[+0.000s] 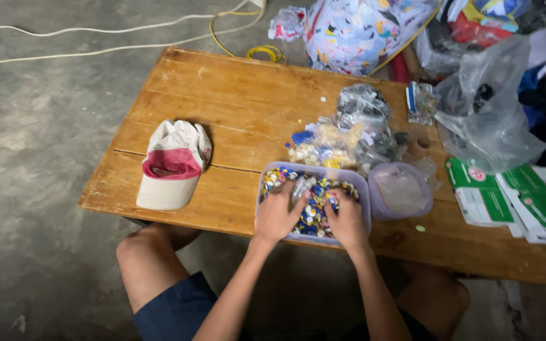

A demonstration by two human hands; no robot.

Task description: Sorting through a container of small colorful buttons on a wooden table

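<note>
Down at the near edge of a low wooden table (222,95), both hands are resting inside a clear plastic tub (364,189) that is heaped with small coloured buttons (314,211), mostly blue, yellow and white. The left hand (277,215) is lying palm-down on the left half of the heap, fingers bent and pressing into the buttons; whether it is pinching any is not visible. The right hand (347,221) is sitting just beside it on the right half, fingers curled into the pile in the same way, and its hold cannot be told either. Between the two hands a pale, blurred bit of plastic (299,187) is sticking up out of the heap. Touching the tub on its right, a round clear container (402,189) is standing with a thin bag inside it. Just beyond the tub, several small clear bags (336,142) of more buttons are lying bunched together. Well to the left on the table, a white cap (172,164) with a red lining is lying upside down. On the right end, green and white cartons (513,196) are lying flat, with a large clear plastic bag (488,107) sagging behind them. White cords (96,38) are trailing across the concrete floor on the far side.
</note>
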